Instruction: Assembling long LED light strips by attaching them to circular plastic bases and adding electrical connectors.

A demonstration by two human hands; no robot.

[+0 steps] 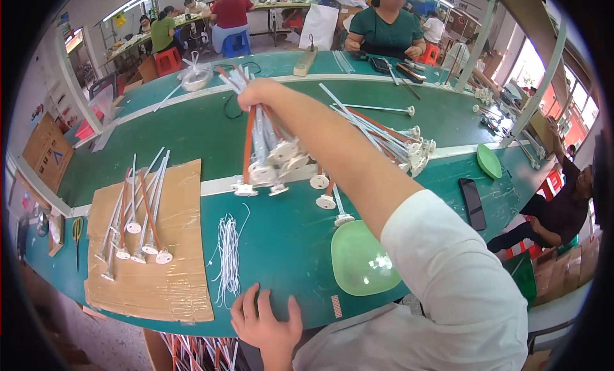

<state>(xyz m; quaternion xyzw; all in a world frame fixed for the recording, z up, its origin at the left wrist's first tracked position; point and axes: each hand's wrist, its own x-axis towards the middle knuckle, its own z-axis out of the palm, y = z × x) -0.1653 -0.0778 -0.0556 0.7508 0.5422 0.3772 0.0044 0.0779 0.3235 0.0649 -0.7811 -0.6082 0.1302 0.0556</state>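
My right hand (259, 94) reaches out over the far part of the green table, closed round a bundle of grey-white and orange-brown rods (259, 137). Their round white ends hang down and are slightly blurred. My left hand (268, 323) rests at the table's near edge with fingers spread, holding nothing. Just beyond its fingertips lies a loose bunch of thin white ties (228, 256). To the left, several similar rods (137, 211) lie on a flat sheet of cardboard (173, 284). Another pile of such rods (390, 137) lies beyond my right forearm.
A light green tray (361, 268) sits beneath my right arm, with a phone (472, 203) and a green dish (488, 161) farther right. Scissors (77, 236) lie at far left. Across the table sits a person in green (387, 32). More rods (198, 352) stand below the near edge.
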